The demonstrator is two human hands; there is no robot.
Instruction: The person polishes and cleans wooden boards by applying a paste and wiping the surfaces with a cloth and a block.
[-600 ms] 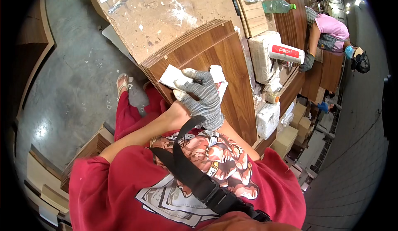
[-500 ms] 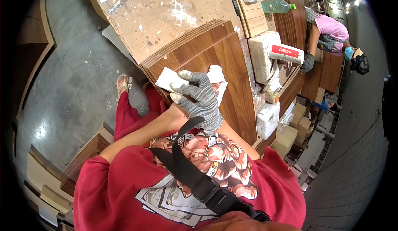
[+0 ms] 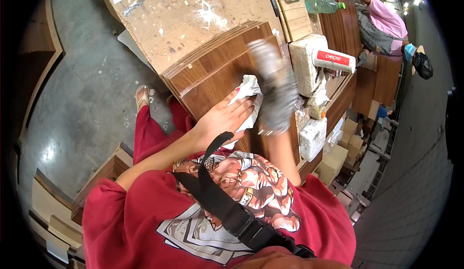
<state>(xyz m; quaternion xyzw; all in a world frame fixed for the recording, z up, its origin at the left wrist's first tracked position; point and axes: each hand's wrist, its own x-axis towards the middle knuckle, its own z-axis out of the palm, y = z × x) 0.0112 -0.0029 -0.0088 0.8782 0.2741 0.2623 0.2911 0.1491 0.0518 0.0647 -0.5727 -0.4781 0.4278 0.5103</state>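
Note:
My bare left hand point(image 3: 223, 120) presses a crumpled white cloth point(image 3: 249, 86) onto the top of a stack of brown wood-grain boards point(image 3: 212, 83). Its fingers are bent over the cloth, which bunches up past them. Over the right part of the same stack is my right hand point(image 3: 279, 87), in a grey knitted glove with pale fingertips. It is smeared by motion, so its fingers and anything in them cannot be made out. The white pad seen earlier is not plainly visible.
A stained workbench point(image 3: 169, 37) carries the stack. On the right stand a white foam block point(image 3: 305, 66), a paper cup point(image 3: 333, 60), a green-capped bottle point(image 3: 323, 6) and a black marker point(image 3: 272, 1). Beyond, a person in pink point(image 3: 386, 22) leans over more boards.
My gloved right hand has swung right from the stack's left edge, where it held a white pad. My left hand has moved leftward from beneath it with the cloth.

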